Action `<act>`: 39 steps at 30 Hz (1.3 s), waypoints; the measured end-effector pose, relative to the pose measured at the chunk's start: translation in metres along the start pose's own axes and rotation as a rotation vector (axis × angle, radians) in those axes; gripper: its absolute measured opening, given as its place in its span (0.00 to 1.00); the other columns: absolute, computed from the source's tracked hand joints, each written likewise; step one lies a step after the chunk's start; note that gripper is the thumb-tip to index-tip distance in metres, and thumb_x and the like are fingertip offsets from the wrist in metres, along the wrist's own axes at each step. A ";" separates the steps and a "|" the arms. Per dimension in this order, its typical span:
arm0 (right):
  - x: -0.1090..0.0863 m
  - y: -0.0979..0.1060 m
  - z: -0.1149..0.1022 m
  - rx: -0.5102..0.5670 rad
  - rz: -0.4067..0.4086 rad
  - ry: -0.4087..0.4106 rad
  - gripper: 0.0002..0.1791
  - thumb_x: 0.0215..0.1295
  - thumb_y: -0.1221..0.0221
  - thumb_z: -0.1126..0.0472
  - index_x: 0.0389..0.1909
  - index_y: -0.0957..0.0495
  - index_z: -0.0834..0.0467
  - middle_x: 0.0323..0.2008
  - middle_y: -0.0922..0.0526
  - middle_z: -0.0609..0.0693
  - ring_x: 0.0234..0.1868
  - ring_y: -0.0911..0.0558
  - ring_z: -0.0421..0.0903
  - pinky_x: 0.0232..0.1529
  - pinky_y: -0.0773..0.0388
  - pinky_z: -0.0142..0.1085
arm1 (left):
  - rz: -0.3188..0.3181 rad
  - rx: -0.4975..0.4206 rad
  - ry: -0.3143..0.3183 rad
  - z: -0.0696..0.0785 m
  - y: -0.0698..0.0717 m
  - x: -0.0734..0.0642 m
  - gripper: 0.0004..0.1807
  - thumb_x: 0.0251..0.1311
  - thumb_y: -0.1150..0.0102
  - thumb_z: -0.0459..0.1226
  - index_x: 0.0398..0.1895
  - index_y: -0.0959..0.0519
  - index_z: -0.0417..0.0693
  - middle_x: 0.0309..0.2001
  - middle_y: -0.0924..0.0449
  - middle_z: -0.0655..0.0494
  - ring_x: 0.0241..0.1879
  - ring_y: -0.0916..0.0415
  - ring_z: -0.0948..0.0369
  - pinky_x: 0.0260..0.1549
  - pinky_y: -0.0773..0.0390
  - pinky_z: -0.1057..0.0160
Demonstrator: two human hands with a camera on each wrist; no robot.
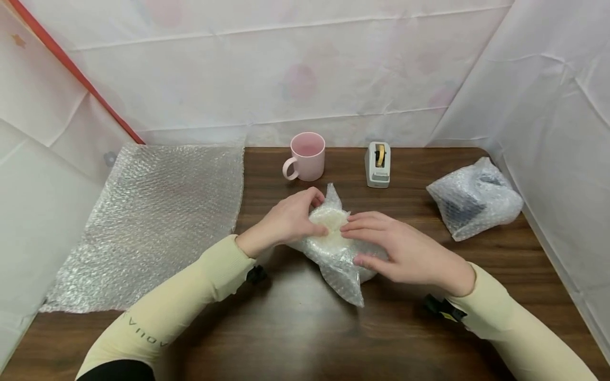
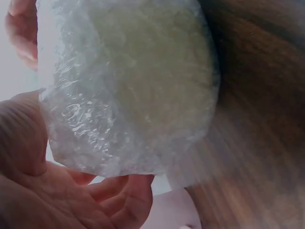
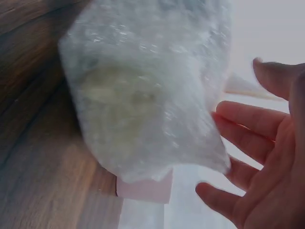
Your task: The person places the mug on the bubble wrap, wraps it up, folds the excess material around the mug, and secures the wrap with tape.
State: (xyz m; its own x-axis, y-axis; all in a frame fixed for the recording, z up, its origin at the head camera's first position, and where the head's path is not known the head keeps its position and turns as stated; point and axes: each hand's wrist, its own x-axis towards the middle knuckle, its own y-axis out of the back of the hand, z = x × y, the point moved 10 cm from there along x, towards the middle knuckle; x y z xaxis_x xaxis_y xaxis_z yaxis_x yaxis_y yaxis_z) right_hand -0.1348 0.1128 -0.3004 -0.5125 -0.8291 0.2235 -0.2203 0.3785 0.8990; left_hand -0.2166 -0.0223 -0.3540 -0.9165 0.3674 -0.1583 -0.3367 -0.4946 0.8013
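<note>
In the head view, a pale yellow rounded thing bundled in bubble wrap [image 1: 330, 254] sits at the middle of the table, its wrap sticking out in loose points at the back and front. My left hand [image 1: 292, 216] holds the bundle from the left, thumb on top and fingers curled at its far side. From the right, my right hand [image 1: 405, 246] reaches over it with fairly straight fingers, their tips at the top of the wrap. The right wrist view shows those fingers [image 3: 250, 138] spread beside the wrap. What the wrap covers is blurred.
A pink mug [image 1: 308, 159] and a tape dispenser [image 1: 378, 166] stand behind the bundle. A flat bubble wrap sheet [image 1: 167, 211] covers the table's left side. Another wrapped bundle [image 1: 476, 198], with something dark inside, lies at the right. White sheeting [image 1: 333, 69] hangs behind.
</note>
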 end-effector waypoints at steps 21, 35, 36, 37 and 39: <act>0.006 -0.025 0.002 -0.081 -0.034 0.017 0.35 0.68 0.41 0.39 0.66 0.28 0.59 0.75 0.40 0.49 0.65 0.36 0.48 0.61 0.29 0.41 | 0.414 0.600 -0.745 0.076 0.016 -0.079 0.12 0.66 0.40 0.46 0.38 0.18 0.48 0.41 0.21 0.54 0.42 0.27 0.54 0.38 0.23 0.57; -0.009 -0.020 0.004 0.033 0.086 0.067 0.33 0.51 0.24 0.58 0.58 0.24 0.62 0.70 0.35 0.55 0.66 0.33 0.52 0.61 0.28 0.46 | 0.260 0.655 -0.593 0.066 -0.022 -0.070 0.40 0.56 0.47 0.70 0.61 0.23 0.53 0.61 0.30 0.49 0.58 0.36 0.49 0.51 0.28 0.49; -0.009 -0.021 0.004 0.022 0.096 0.069 0.33 0.50 0.25 0.59 0.57 0.25 0.62 0.70 0.35 0.56 0.66 0.33 0.53 0.60 0.27 0.46 | 0.269 0.653 -0.594 0.066 -0.023 -0.070 0.39 0.55 0.45 0.69 0.60 0.23 0.53 0.61 0.30 0.49 0.57 0.36 0.48 0.50 0.29 0.49; -0.009 -0.021 0.003 0.010 0.105 0.071 0.32 0.50 0.25 0.59 0.57 0.25 0.62 0.69 0.35 0.56 0.66 0.33 0.53 0.60 0.27 0.46 | 0.277 0.655 -0.594 0.067 -0.023 -0.070 0.39 0.54 0.43 0.68 0.59 0.23 0.53 0.60 0.30 0.49 0.57 0.36 0.48 0.50 0.28 0.49; -0.010 -0.022 0.003 0.001 0.110 0.067 0.32 0.52 0.26 0.58 0.58 0.26 0.61 0.69 0.35 0.56 0.66 0.33 0.53 0.61 0.28 0.45 | 0.292 0.660 -0.598 0.068 -0.023 -0.070 0.37 0.53 0.41 0.67 0.58 0.23 0.53 0.59 0.30 0.48 0.57 0.36 0.48 0.50 0.28 0.49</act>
State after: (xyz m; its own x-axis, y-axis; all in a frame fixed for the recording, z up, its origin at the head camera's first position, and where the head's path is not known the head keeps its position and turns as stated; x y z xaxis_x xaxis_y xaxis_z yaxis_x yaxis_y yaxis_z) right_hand -0.1273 0.1144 -0.3238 -0.4771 -0.8083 0.3451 -0.1672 0.4690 0.8672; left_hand -0.1299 0.0172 -0.3223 -0.6206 0.7337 0.2766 0.2478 -0.1512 0.9569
